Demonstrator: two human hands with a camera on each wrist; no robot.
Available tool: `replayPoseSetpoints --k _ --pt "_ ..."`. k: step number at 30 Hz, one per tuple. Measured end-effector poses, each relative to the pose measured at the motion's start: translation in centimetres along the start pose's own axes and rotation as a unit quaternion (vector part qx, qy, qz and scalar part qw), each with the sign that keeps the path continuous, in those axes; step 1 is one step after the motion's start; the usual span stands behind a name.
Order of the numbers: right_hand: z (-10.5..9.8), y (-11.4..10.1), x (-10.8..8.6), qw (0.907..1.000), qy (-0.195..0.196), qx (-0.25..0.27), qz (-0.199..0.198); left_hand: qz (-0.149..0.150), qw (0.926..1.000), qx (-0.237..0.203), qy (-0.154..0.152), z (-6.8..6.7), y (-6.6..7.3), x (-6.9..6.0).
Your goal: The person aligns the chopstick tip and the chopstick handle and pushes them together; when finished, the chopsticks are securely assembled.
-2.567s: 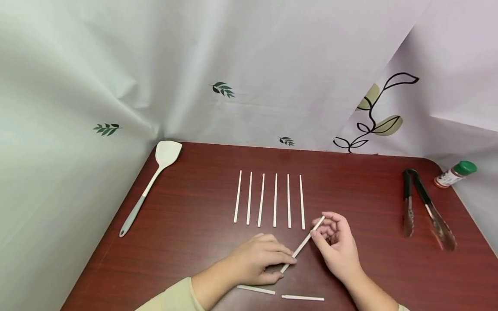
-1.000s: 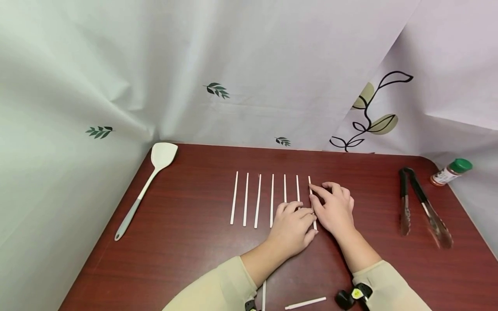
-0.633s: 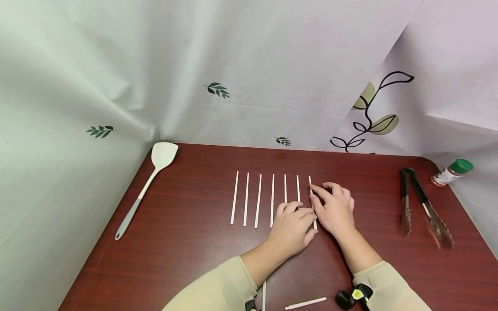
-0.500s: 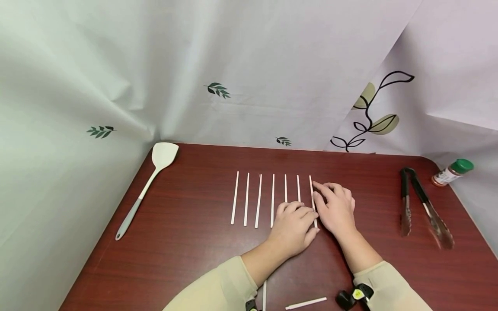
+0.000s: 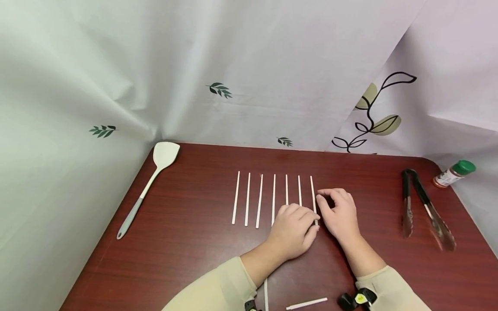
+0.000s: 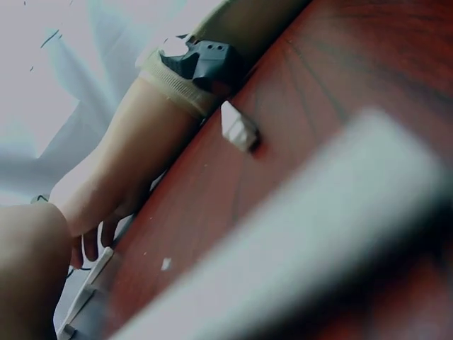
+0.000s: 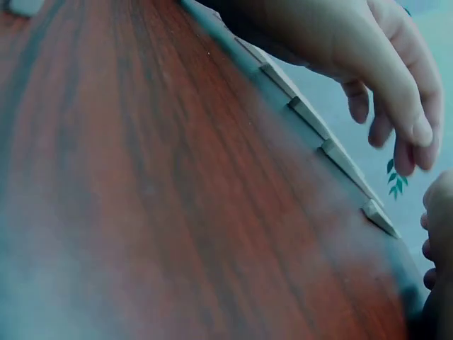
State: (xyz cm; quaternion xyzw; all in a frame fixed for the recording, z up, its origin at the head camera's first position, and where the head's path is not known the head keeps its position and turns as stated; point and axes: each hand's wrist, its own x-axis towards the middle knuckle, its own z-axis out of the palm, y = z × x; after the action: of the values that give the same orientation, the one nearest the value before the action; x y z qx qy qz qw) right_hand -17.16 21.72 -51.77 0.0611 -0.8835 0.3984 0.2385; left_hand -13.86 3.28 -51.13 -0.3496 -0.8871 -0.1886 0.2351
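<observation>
Several slim white sticks (image 5: 235, 198) lie side by side in a row on the dark red table (image 5: 186, 242). My left hand (image 5: 293, 231) is over the near ends of the right-hand sticks, fingers loosely bent, fingertips by the near end of the rightmost stick (image 5: 313, 194). In the right wrist view my left hand (image 7: 396, 92) hangs over the stick ends with nothing visible in its fingers. Just right of that stick is my right hand (image 5: 340, 216), its fingers relaxed and slightly apart from it. The left wrist view shows my right hand (image 6: 92, 195) holding nothing.
Near the front edge lie a short white stick (image 5: 306, 303) and another white stick (image 5: 266, 296), partly under my left sleeve. A white spatula (image 5: 151, 185) is at the left. Tongs (image 5: 422, 203) and a green-capped spice jar (image 5: 453, 173) are at the right. White curtains (image 5: 249, 116) border the table.
A stick held between both hands earlier now lies as the rightmost of the row. My right fingertips have since come off it and drawn slightly right; my left hand has barely moved.
</observation>
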Motion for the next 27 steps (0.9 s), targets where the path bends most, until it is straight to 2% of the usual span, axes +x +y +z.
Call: replayPoseSetpoints --k 5,8,12,16,19,23,27 --pt "-0.2 -0.7 -1.1 0.9991 0.016 0.037 -0.009 0.032 0.9980 -0.036 0.042 -0.7 -0.6 -0.7" --pt "-0.4 -1.4 -2.0 0.9978 0.019 0.064 -0.007 0.050 0.9955 -0.060 0.053 -1.3 -1.1 -1.3" --pt "-0.8 -2.5 -3.3 0.9942 0.016 0.102 -0.029 0.071 0.9915 -0.100 0.045 -2.5 -2.1 -2.1" --pt "-1.1 -3.3 -4.9 0.9848 -0.005 0.147 -0.092 0.109 0.9815 -0.157 0.017 -3.8 -3.2 -3.5" --pt "-1.2 -3.8 -6.2 0.9719 -0.037 0.181 -0.146 0.140 0.9687 -0.205 -0.009 -4.5 -3.9 -4.9" --pt "-1.4 -4.6 -7.7 0.9461 -0.093 0.225 -0.214 0.156 0.9527 -0.255 -0.054 -5.6 -4.4 -6.9" --pt "-2.0 -5.8 -8.5 0.9130 -0.147 0.256 -0.282 0.141 0.9493 -0.266 -0.091 -6.9 -4.8 -8.7"
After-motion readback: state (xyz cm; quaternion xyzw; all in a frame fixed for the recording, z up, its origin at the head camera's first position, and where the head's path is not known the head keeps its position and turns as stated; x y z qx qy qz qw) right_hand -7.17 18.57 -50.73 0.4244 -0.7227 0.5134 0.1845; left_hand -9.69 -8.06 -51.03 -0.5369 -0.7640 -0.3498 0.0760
